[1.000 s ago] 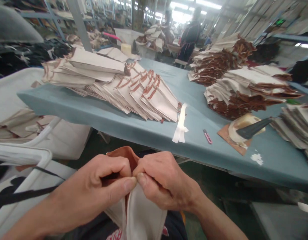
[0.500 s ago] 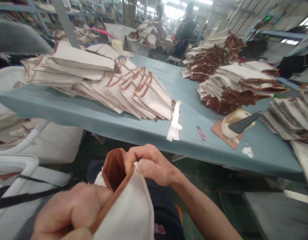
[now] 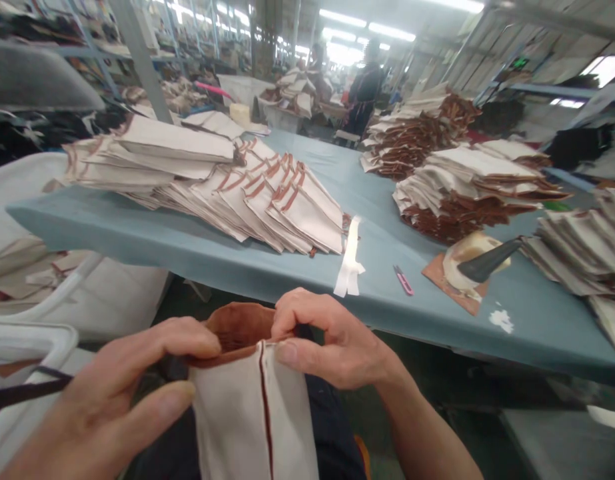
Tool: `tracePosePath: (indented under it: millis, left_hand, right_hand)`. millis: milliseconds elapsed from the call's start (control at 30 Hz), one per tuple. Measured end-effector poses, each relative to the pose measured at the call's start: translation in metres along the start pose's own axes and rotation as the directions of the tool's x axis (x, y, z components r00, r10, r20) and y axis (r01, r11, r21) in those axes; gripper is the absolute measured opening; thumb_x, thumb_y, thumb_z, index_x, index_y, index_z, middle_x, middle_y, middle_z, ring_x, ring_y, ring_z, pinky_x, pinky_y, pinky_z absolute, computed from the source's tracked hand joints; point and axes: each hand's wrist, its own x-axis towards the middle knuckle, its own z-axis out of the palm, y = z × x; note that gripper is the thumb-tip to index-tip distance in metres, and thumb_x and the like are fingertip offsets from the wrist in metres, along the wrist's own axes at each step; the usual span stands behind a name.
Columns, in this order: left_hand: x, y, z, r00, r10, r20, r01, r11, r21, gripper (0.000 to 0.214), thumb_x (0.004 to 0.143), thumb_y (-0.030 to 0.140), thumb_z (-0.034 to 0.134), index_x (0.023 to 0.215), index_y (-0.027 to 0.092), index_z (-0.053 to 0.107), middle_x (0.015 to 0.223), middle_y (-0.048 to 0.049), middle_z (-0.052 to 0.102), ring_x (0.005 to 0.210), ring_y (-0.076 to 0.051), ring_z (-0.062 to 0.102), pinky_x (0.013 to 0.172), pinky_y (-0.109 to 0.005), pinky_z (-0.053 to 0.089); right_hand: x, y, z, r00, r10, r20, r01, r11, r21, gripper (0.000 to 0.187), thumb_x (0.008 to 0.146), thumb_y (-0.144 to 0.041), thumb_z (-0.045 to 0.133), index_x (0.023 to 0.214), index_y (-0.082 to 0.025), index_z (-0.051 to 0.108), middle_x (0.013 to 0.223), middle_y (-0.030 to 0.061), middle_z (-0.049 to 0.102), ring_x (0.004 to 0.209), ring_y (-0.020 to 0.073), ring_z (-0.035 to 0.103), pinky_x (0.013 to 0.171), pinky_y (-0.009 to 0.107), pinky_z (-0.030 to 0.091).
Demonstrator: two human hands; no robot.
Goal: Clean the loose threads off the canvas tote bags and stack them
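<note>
Both my hands hold a cream cloth bag (image 3: 247,413) with a brown rim and brown lining, low in front of me over my lap. My left hand (image 3: 117,393) pinches the bag's left top edge between thumb and fingers. My right hand (image 3: 332,340) is curled over the right top edge, thumb outside and fingers inside the mouth. A brown seam runs down the middle of the bag's front. The bag's mouth is held apart and its brown inside shows.
A blue-grey table (image 3: 197,247) stands ahead, bearing fanned piles of similar bags (image 3: 247,187), more stacks (image 3: 462,187) on the right, a pink snipper (image 3: 403,280), white strips (image 3: 350,267) and a dark-handled tool (image 3: 482,263). White bins (image 3: 87,293) sit at left. People stand far back.
The bag has turned so its seamed front faces me. My left hand has moved from below the bag up to its left top edge; my right hand keeps its hold on the rim.
</note>
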Motion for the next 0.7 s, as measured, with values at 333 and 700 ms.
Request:
tracePosePath:
  millis: [333, 700]
  left_hand:
    - [0.068, 0.035, 0.025, 0.942, 0.059, 0.331, 0.096, 0.896, -0.434, 0.021, 0.091, 0.033, 0.074, 0.074, 0.020, 0.073, 0.070, 0.0044, 0.068, 0.064, -0.012, 0.059, 0.062, -0.017, 0.048]
    - [0.044, 0.019, 0.047, 0.936, -0.042, 0.348, 0.244, 0.792, -0.560, 0.044, 0.097, 0.049, 0.079, 0.068, 0.017, 0.074, 0.058, 0.0035, 0.055, 0.056, -0.011, 0.044, 0.052, -0.018, 0.037]
  right_hand:
    - [0.018, 0.002, 0.005, 0.987, 0.095, 0.131, -0.098, 0.995, 0.017, 0.039, 0.112, -0.050, 0.070, 0.087, -0.021, 0.065, 0.086, -0.0006, 0.071, 0.075, 0.0134, 0.058, 0.074, 0.027, 0.047]
    - [-0.006, 0.052, 0.037, 0.862, 0.433, 0.265, -0.508, 0.737, 0.446, 0.066, 0.086, -0.081, 0.086, 0.086, -0.020, 0.061, 0.075, -0.0063, 0.051, 0.066, 0.0104, 0.040, 0.060, 0.023, 0.039]
